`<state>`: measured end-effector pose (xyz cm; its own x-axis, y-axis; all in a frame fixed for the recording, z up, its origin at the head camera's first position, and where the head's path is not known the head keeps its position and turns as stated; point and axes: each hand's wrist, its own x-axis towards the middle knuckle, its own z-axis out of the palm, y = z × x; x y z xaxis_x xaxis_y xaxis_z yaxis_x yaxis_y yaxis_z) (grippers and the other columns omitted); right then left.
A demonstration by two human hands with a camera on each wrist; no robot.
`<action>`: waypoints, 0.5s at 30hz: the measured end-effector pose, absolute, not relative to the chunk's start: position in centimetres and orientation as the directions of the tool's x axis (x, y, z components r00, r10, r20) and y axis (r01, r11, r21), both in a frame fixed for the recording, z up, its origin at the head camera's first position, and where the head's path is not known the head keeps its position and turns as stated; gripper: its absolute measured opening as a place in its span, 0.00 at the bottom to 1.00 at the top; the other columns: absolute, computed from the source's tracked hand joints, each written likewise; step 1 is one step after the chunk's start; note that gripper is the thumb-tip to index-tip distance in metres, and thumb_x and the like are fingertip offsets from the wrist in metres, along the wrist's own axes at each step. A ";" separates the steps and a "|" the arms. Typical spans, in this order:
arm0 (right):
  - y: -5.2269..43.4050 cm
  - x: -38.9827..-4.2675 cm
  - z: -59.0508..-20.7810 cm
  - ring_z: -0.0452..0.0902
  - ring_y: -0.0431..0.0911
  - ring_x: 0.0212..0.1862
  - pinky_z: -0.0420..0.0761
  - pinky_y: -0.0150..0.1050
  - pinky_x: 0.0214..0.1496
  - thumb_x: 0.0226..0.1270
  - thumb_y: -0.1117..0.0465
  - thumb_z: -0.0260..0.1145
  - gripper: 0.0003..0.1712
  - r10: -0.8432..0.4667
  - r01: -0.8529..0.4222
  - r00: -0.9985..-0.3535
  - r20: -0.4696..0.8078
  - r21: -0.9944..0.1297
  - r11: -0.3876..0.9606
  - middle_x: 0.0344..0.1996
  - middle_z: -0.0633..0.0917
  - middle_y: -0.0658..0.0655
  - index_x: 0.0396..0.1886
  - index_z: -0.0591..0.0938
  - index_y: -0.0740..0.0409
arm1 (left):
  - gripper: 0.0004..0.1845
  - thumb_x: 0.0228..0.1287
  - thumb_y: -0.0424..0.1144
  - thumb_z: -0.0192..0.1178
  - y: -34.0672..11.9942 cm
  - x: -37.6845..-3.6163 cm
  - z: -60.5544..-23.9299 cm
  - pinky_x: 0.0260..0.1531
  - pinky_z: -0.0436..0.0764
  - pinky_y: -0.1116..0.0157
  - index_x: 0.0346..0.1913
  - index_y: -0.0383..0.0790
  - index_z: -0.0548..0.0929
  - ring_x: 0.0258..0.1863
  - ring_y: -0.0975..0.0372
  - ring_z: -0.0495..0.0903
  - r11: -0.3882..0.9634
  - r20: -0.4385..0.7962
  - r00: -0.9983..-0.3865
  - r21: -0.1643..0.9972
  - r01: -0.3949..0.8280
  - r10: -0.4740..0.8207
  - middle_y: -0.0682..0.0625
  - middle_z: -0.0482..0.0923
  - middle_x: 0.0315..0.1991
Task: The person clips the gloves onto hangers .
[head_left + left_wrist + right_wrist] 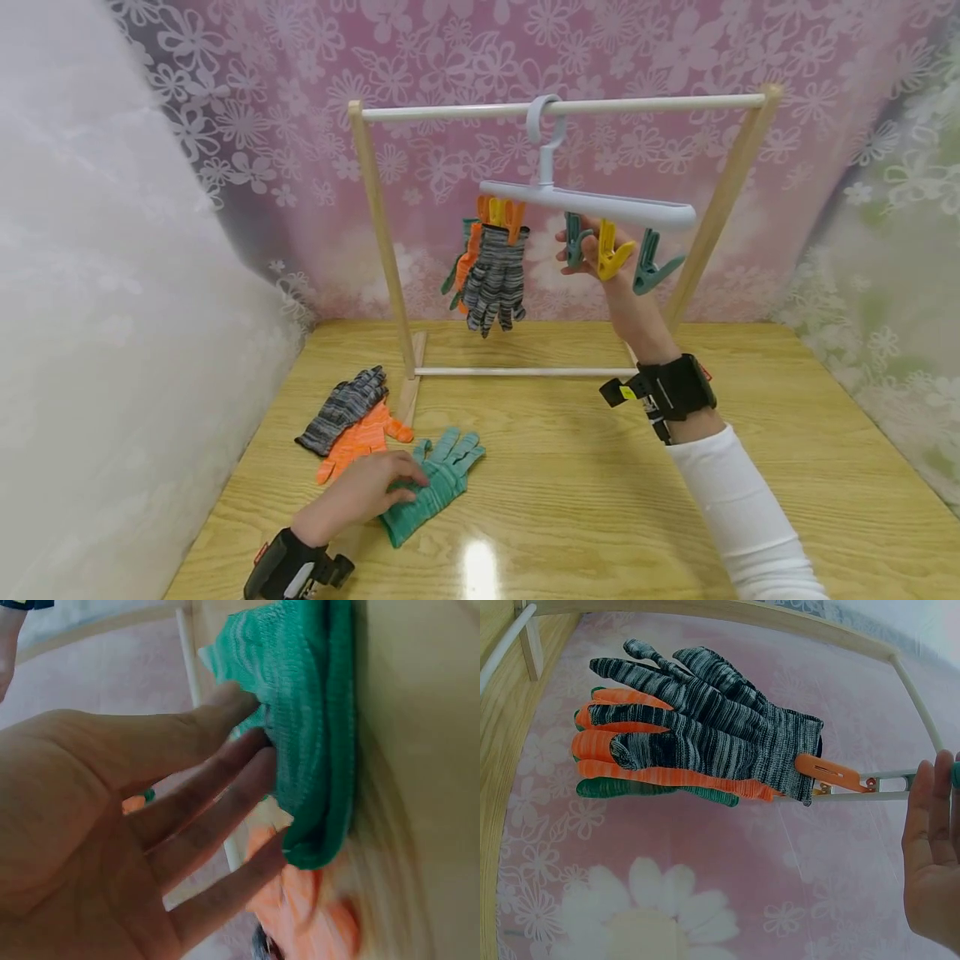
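Observation:
In the head view, my left hand (375, 483) rests over a green glove (427, 500) lying on the table. The left wrist view shows its thumb and fingers fairly straight, fingertips against the knit. My right hand (592, 250) is raised under a pale hanger (600, 200), at a dark green clip (574, 237); its thumb lies on one side and its fingertips show on the other. Beside it hang a yellow clip (612, 254) and another green clip (654, 265). At the hanger's left end, orange and yellow clips hold grey-black (705, 720), orange and green gloves.
The hanger hooks over the white top bar (450, 110) of a wood-framed rack (382, 233). A grey-black glove (345, 408) and an orange glove (360, 442) lie left of my left hand. Flowered curtains (300, 167) surround the wooden table (562, 517).

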<state>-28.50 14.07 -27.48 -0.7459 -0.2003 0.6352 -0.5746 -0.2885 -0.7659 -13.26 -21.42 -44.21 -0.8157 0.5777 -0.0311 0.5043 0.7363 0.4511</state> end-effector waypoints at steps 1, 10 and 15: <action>14.1 -28.5 -27.5 0.84 0.44 0.40 0.86 0.34 0.43 0.57 0.34 0.73 0.40 -0.202 -0.572 -0.747 0.633 -0.767 -0.289 0.45 0.87 0.57 0.61 0.82 0.56 | 0.13 0.61 0.35 0.72 -21.0 -13.2 -44.1 0.37 0.83 0.66 0.49 0.48 0.89 0.43 0.59 0.84 0.731 -0.034 -0.806 0.444 0.518 0.591 0.54 0.83 0.46; 14.1 -28.5 -27.4 0.85 0.43 0.37 0.86 0.33 0.41 0.56 0.36 0.74 0.35 -0.205 -0.563 -0.741 0.640 -0.758 -0.329 0.43 0.87 0.54 0.57 0.84 0.54 | 0.21 0.62 0.27 0.69 -18.1 -13.9 -43.6 0.33 0.78 0.72 0.57 0.46 0.87 0.44 0.59 0.82 0.706 -0.095 -0.770 0.481 0.520 0.631 0.54 0.79 0.49; 14.2 -28.3 -27.5 0.83 0.45 0.39 0.86 0.35 0.43 0.57 0.36 0.74 0.39 -0.191 -0.575 -0.745 0.639 -0.761 -0.300 0.44 0.86 0.56 0.59 0.82 0.59 | 0.22 0.63 0.30 0.70 -17.2 -14.6 -43.9 0.33 0.78 0.72 0.59 0.48 0.86 0.44 0.61 0.81 0.691 -0.091 -0.759 0.494 0.528 0.645 0.53 0.78 0.49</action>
